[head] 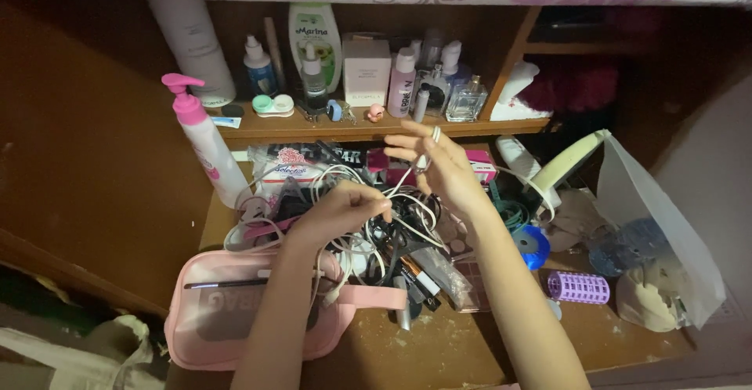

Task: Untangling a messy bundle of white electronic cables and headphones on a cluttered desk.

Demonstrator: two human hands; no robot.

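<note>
A white cable [407,177] was pinched between the fingertips of both hands, the left hand [345,210] closed on it low, the right hand [439,163] clamped on its upper end, apparently so it could be drawn taut above the tangle of cords [376,233]; beneath lay a pink pouch [235,312]; a pink pump bottle [205,141] stood beside, a purple hair roller [578,287] farther right.

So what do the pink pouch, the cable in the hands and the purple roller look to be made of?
The pink pouch looks like soft matte fabric or faux leather, sagging under the arm. The white cable, stretched between the left hand and right hand, looks rubbery plastic-coated, thin and bending freely. The purple roller seems rigid plastic, ridged with a slight sheen.
</note>
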